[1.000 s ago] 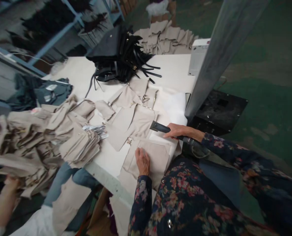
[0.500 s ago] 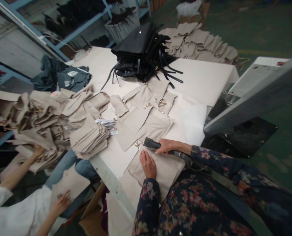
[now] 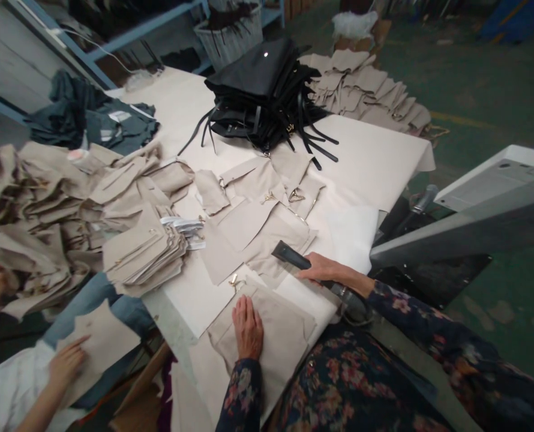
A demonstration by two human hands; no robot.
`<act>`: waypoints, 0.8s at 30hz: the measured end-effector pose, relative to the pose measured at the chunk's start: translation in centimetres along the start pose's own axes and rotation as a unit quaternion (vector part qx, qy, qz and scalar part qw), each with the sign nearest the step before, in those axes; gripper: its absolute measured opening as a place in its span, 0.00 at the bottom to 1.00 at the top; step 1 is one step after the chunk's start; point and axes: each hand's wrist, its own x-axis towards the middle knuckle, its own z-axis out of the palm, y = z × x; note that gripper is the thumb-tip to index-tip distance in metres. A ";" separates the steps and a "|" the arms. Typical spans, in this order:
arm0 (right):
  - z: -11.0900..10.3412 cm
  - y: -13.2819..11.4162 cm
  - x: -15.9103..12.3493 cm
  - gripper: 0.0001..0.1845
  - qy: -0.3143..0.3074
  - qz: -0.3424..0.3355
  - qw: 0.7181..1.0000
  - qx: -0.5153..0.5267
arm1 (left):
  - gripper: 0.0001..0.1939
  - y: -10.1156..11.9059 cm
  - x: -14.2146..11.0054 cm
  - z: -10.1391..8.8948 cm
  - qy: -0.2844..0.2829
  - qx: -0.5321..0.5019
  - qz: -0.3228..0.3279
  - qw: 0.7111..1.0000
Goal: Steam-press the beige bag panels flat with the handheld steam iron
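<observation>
My left hand lies flat with its fingers stretched out on a beige bag piece near the table's front edge. A small gold metal fitting shows at the top of that piece. In my right hand is a black flat nozzle with a ribbed, hose-like part behind it. The nozzle's tip points left, above more beige bag pieces with gold hardware. What joins the rear of the nozzle is partly hidden by my wrist and sleeve.
A stack of beige pieces and a large beige heap lie left, beside a co-worker's hand on a beige panel. Black bags are piled at the back. A white-and-grey machine arm juts in from the right.
The beige piece under my left hand has slid left and towards me, baring pale table surface near the nozzle. My right hand has moved the nozzle slightly right and away from it. The view has shifted.
</observation>
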 end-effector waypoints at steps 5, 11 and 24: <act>-1.7 2.1 -4.2 0.19 0.041 0.037 0.998 -0.021 | 0.25 -0.9 3.5 -1.7 -0.015 0.079 -0.115 0.990; -2.0 4.3 -6.4 0.17 0.052 0.058 0.997 0.008 | 0.19 -3.1 5.1 -3.9 -0.173 0.119 -0.149 0.966; -3.1 3.8 -5.4 0.18 0.018 0.037 0.999 -0.030 | 0.17 -5.3 1.4 -11.0 -0.215 -0.080 -0.242 0.943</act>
